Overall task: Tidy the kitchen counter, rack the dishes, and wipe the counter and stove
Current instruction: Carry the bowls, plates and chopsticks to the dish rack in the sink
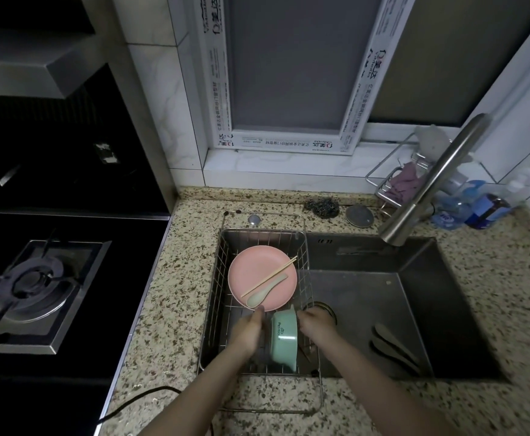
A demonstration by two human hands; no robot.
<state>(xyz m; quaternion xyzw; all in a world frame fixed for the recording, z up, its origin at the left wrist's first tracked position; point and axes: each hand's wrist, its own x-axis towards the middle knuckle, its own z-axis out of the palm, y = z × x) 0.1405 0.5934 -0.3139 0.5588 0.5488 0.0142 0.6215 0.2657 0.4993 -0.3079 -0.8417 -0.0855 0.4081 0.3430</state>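
Observation:
A wire dish rack (222, 269) sits over the left part of the sink. In it lies a pink plate (251, 272) with a pale spoon (265, 291) and a pair of chopsticks (273, 275) on top. A mint green bowl (284, 338) stands on its side in the rack's near half. My left hand (246, 333) is against the bowl's left side and my right hand (315, 324) holds its right side. The fingers behind the bowl are hidden.
The steel sink (414, 309) holds two dark spoons (392, 344) at its right. A faucet (430, 184) arches over it. A steel scrubber (321, 207), a round lid (359, 215), a cloth holder (399, 180) and bottles (477, 206) line the back. A gas stove (37, 287) lies left.

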